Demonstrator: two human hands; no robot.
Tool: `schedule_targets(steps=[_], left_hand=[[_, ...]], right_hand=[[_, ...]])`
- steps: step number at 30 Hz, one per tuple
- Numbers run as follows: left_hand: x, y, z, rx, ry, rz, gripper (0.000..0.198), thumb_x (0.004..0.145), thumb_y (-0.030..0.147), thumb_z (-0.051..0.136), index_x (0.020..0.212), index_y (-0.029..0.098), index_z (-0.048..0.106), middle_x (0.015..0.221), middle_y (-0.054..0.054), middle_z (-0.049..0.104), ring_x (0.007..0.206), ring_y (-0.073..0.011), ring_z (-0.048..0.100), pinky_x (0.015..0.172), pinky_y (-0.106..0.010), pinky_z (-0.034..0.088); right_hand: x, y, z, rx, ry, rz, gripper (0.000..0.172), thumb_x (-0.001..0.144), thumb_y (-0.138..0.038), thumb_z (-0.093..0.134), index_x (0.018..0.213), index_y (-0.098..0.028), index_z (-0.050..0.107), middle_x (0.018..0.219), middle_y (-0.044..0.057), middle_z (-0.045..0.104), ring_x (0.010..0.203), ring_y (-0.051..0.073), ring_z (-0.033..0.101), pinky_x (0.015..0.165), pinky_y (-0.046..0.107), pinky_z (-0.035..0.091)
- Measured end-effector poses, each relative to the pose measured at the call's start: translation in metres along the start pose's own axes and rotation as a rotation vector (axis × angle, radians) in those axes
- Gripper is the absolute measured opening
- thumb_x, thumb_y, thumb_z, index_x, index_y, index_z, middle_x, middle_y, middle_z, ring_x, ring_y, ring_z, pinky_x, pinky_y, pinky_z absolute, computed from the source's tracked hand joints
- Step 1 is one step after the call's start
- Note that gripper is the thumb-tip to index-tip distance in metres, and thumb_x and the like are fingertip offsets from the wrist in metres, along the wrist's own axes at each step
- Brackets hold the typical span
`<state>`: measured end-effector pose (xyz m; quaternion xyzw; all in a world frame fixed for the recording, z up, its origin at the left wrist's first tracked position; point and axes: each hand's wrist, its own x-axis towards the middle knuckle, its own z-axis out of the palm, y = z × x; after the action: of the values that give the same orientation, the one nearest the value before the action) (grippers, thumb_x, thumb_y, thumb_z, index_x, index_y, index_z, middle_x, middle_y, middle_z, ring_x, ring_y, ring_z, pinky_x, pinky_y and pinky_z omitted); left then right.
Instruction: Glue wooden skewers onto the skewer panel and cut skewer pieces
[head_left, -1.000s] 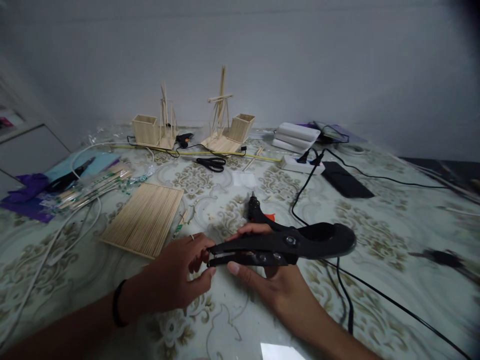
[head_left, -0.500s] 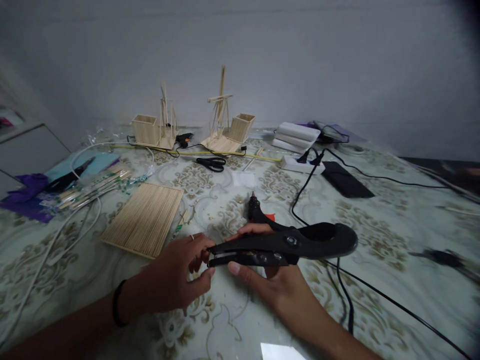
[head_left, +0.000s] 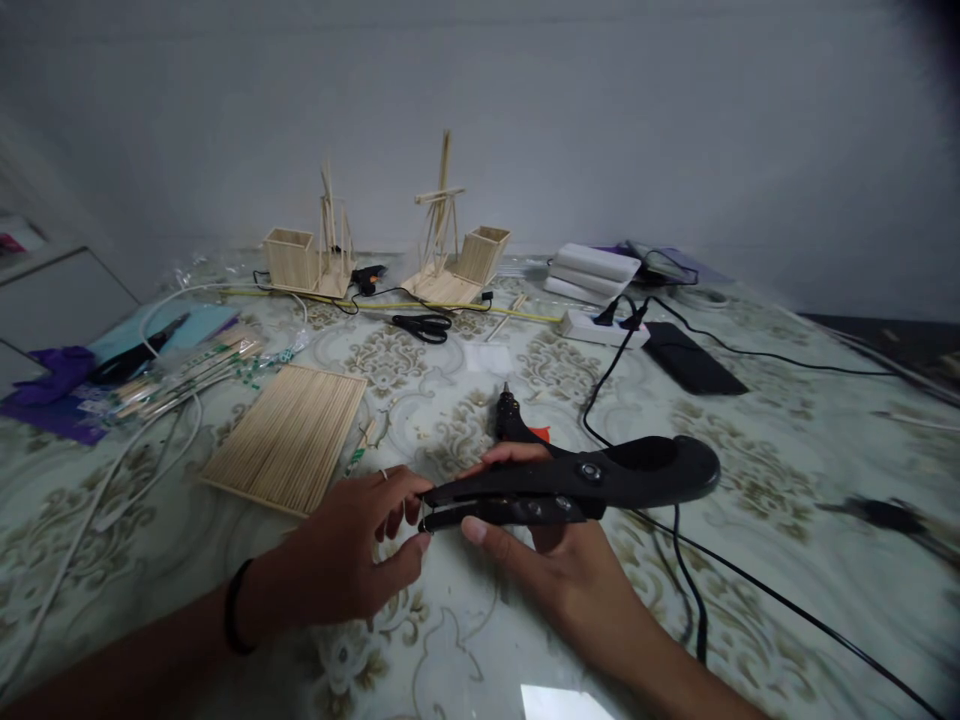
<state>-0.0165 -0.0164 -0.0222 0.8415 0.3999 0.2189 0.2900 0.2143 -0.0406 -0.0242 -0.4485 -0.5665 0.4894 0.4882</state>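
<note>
A black pipe cutter (head_left: 525,490) with a rounded, hooked head at its right end hangs level above the table in front of me. My left hand (head_left: 375,540) pinches the handle ends at the left, where a thin wire catch shows between finger and thumb. From below and behind, my right hand (head_left: 555,560) grips the handles, its thumb along the near one. The far fingers are partly hidden by the tool. Just beyond lies a black glue gun (head_left: 514,418) with an orange trigger, nozzle pointing away, its rear covered by the cutter.
A flat stick panel (head_left: 289,440) and bagged sticks (head_left: 199,370) lie to the left. Two stick-built models (head_left: 292,260) stand near the wall, with black scissors (head_left: 422,328) before them. A power strip (head_left: 585,328), phone (head_left: 694,358) and trailing black cord (head_left: 787,610) are at right.
The cutter has tipped slightly in my hands, its hooked head turning a little and its handle ends shifting slightly right. Both hands keep hold of it; everything else on the table stays put.
</note>
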Motion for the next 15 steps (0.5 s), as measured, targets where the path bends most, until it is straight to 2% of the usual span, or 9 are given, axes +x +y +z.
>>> schedule_targets(steps=[5,9,12,15], left_hand=[[0.0006,0.0017,0.0004,0.006,0.016,-0.053,0.023,0.090,0.021,0.062,0.113,0.024,0.062,0.084,0.003,0.063,0.068,-0.0145,0.058,0.065,-0.028,0.044],[0.0019,0.0021,-0.0007,0.002,0.010,-0.095,0.009,0.088,0.024,0.065,0.096,0.022,0.060,0.076,0.005,0.059,0.065,-0.0141,0.056,0.062,-0.027,0.041],[0.0018,0.0025,-0.0017,0.020,0.005,-0.053,0.013,0.087,0.025,0.068,0.085,0.022,0.055,0.071,0.006,0.057,0.063,-0.0133,0.054,0.061,-0.027,0.038],[0.0010,0.0051,-0.0035,0.043,-0.040,-0.002,0.016,0.089,0.028,0.069,0.084,0.022,0.055,0.072,0.005,0.058,0.063,-0.0135,0.054,0.062,-0.027,0.038]], right_hand=[[0.0009,-0.0003,-0.0005,0.019,0.014,-0.006,0.040,0.090,-0.039,0.081,0.119,-0.030,0.055,0.112,0.003,0.073,0.108,0.024,0.073,0.103,0.045,0.055],[0.0013,-0.0008,-0.0009,0.006,-0.006,-0.003,0.039,0.091,-0.039,0.080,0.120,-0.030,0.056,0.114,0.003,0.073,0.109,0.025,0.072,0.104,0.046,0.054],[0.0005,-0.0020,0.0003,0.009,-0.031,0.033,0.039,0.093,-0.044,0.078,0.122,-0.030,0.056,0.113,0.004,0.073,0.109,0.025,0.072,0.104,0.046,0.054],[-0.0013,-0.0035,0.0017,0.036,-0.025,0.061,0.039,0.095,-0.051,0.075,0.123,-0.029,0.058,0.113,0.005,0.073,0.110,0.026,0.070,0.103,0.045,0.055]])
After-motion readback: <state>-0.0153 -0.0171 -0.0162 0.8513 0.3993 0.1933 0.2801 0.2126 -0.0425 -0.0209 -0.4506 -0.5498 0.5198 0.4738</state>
